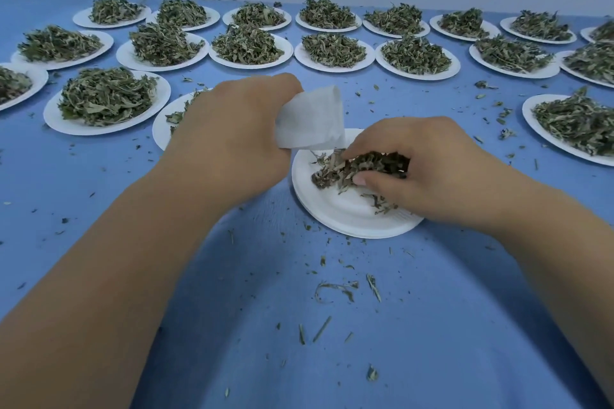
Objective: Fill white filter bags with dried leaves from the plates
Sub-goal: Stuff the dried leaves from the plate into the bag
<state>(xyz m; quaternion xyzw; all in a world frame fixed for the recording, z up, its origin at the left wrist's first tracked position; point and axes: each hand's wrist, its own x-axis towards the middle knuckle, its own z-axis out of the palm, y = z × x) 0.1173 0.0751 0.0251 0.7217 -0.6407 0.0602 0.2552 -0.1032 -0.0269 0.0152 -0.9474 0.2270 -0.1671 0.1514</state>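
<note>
My left hand grips a white filter bag and holds it just above the far left rim of a white paper plate. The bag hangs tilted, its lower edge toward the plate. My right hand lies over the plate with fingers and thumb curled round a clump of dried green leaves. A few loose leaves remain on the plate under that hand. The bag's opening is hidden from me.
Several white plates heaped with dried leaves stand in rows across the blue cloth behind and to both sides. One plate is half hidden behind my left hand. Leaf crumbs litter the cloth near me.
</note>
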